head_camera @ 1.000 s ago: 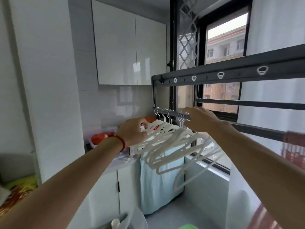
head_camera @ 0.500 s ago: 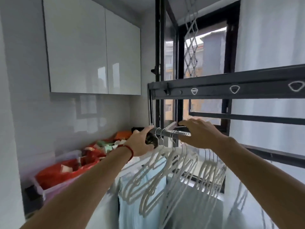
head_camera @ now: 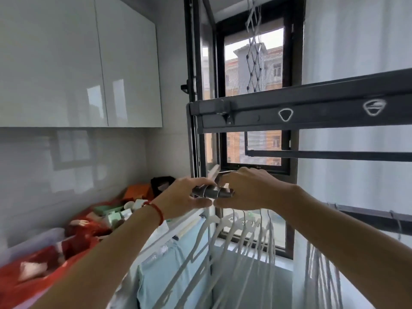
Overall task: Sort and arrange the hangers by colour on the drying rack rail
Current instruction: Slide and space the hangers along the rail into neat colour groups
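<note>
Glossy white wall cabinets (head_camera: 80, 63) with flat, handle-free doors fill the upper left, above pale, shiny wall tiles (head_camera: 73, 175) that mirror the window. A dark-framed window (head_camera: 254, 90) stands in the middle with a white diamond-mesh lattice (head_camera: 254, 47) hanging in front of the glass, and sheer white curtains (head_camera: 356, 41) cover the right side. The drying rack (head_camera: 312, 108) is dark grey metal: a broad flat bar with 2 white-rimmed triangular holes crosses at the top, a thin round bar runs below it, and the lower rail (head_camera: 211, 192), a smooth cylindrical tube with a dull shine, ends between the hands. The left hand (head_camera: 185, 197), with a red string bracelet (head_camera: 157, 211) on its wrist, curls its fingers over the top of the rail's end and its thumb beneath, gripping it. The right hand (head_camera: 247, 188) wraps over the rail just beside the left, fingers bent down across the tube, the 2 thumbs nearly touching below; whether it also pinches a hook I cannot tell. The white hangers (head_camera: 240, 239), thin, matte and curved at the shoulders, hang bunched together from the rail under the right hand and forearm. A pale blue cloth (head_camera: 160, 277) hangs lower left of them. On the counter at left lie red fabric (head_camera: 44, 259) and a jumble of small green and white boxes (head_camera: 116, 214).
</note>
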Demonstrator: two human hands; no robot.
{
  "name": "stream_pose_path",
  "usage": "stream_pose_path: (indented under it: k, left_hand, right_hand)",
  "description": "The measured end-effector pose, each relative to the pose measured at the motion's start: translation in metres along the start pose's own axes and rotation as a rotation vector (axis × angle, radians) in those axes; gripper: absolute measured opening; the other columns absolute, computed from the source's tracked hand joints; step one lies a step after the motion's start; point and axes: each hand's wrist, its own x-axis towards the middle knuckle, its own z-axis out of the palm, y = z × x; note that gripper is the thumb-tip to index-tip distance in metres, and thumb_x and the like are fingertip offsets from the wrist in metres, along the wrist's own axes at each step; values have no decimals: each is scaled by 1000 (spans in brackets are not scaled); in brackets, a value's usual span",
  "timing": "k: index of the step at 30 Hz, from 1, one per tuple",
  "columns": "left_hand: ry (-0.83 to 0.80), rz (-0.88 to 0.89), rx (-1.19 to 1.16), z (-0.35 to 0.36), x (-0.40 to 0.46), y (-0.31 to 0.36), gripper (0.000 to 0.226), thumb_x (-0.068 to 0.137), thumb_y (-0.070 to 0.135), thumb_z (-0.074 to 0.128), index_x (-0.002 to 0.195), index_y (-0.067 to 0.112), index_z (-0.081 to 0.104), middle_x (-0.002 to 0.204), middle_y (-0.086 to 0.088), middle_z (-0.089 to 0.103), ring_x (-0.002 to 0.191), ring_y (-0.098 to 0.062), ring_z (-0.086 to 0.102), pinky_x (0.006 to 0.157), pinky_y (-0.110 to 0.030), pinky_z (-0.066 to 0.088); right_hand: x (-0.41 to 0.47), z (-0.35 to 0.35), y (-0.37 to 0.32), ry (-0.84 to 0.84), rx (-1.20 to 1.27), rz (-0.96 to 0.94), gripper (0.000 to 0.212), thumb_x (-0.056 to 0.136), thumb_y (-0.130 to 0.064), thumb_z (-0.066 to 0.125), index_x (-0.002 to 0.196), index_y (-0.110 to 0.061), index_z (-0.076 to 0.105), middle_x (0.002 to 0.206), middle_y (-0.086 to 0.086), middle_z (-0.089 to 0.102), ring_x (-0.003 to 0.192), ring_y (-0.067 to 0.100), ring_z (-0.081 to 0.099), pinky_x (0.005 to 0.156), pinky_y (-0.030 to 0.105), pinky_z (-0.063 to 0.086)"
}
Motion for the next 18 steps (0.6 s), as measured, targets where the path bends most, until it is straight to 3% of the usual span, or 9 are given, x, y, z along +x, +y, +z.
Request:
stream_pose_path:
  k: [4, 7, 9, 11, 13, 15, 18]
  left_hand:
    - [37, 107, 20, 6, 5, -20, 45, 80, 49, 75, 121, 48, 58, 103, 11, 63, 91, -5, 61, 87, -28, 52]
    - [70, 171, -43, 10, 5, -24, 48, 79, 47, 76, 124, 46, 59, 104, 7, 60, 87, -4, 62, 84, -19, 50]
    - [96, 198, -105, 12, 4, -25, 49, 78, 45, 78, 124, 43, 61, 103, 7, 59, 86, -3, 63, 84, -16, 50]
    - [110, 217, -155, 12, 2, -24, 53, 73, 52, 77, 123, 41, 63, 99, 10, 56, 82, -3, 62, 78, -10, 48]
    - [121, 239, -202, 11, 0, -24, 61, 65, 64, 69, 121, 39, 65, 95, 12, 53, 78, -5, 62, 70, -6, 44]
    - [130, 257, -222, 12, -1, -25, 66, 62, 69, 64, 120, 37, 66, 95, 9, 55, 77, -8, 63, 69, -5, 44]
    - [134, 260, -208, 14, -2, -25, 61, 70, 59, 72, 125, 34, 64, 100, 5, 57, 78, -8, 65, 74, -9, 48]
  right_hand:
    - [-1, 8, -13, -13, 13, 89, 34, 89, -58, 55, 93, -26, 65, 71, -11, 61, 62, 11, 63, 51, 26, 51]
    - [-6, 7, -18, -22, 37, 137, 24, 88, -51, 60, 94, -28, 65, 73, -12, 63, 64, 9, 62, 59, 34, 57]
    - [-10, 3, -19, -37, 47, 160, 23, 89, -49, 61, 94, -27, 66, 73, -13, 62, 63, 5, 60, 60, 31, 55]
    - [-16, 1, -21, -44, 81, 171, 26, 91, -46, 62, 97, -21, 68, 74, -12, 63, 62, 5, 60, 59, 24, 52]
    - [-20, -1, -25, -47, 114, 170, 30, 93, -46, 62, 98, -18, 68, 75, -10, 63, 64, 7, 60, 63, 25, 53]
    - [-23, -5, -27, -57, 137, 152, 28, 93, -46, 62, 91, -18, 65, 72, -10, 60, 62, 8, 58, 66, 31, 54]
    - [-26, -10, -28, -58, 146, 130, 22, 92, -48, 63, 86, -27, 62, 69, -16, 57, 63, 5, 59, 68, 33, 55]
